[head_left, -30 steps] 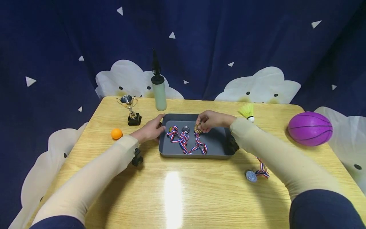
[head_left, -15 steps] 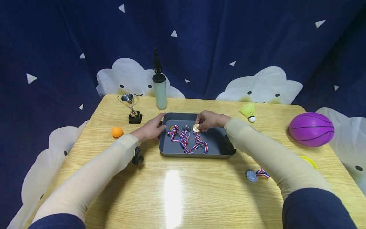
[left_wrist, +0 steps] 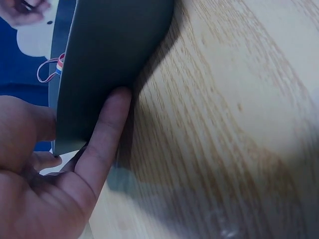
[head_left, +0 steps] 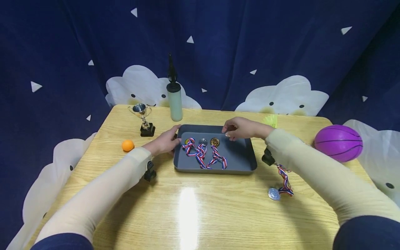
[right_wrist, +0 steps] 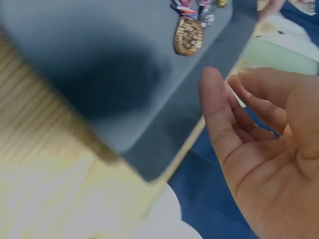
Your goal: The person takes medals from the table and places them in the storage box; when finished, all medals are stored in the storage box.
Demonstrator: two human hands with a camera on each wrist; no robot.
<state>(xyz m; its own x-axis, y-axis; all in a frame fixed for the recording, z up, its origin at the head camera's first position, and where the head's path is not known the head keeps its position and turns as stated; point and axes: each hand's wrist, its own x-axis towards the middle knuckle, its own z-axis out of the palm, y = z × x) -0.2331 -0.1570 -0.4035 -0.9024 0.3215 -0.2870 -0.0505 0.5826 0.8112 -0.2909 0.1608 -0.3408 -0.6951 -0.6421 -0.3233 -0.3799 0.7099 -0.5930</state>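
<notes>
A grey tray [head_left: 240, 158] lies on the wooden table. My left hand [head_left: 164, 142] holds its left end; in the left wrist view the thumb is over the rim and a finger [left_wrist: 102, 137] lies along the outer wall. In the tray, a gold-coloured medal [head_left: 215, 142] lies right of a silver medal [head_left: 203, 142]. Further left a third, yellowish medal [head_left: 187, 141] is partly covered by striped ribbon. My right hand [head_left: 239, 128] hovers over the tray's back right part, fingers loosely bent and holding nothing, apart from the gold-coloured medal.
Another silver medal [head_left: 274, 194] with ribbon lies on the table to the right, beside the right forearm. A purple ball [head_left: 338, 143], a yellow shuttlecock [head_left: 271, 120], a trophy cup [head_left: 144, 119], a pale green pump-like cylinder [head_left: 175, 104] and an orange ball [head_left: 127, 145] stand around.
My right hand has let go of the gold-coloured medal, which now lies flat in the tray, and has moved to the right. The left hand has stayed on the tray.
</notes>
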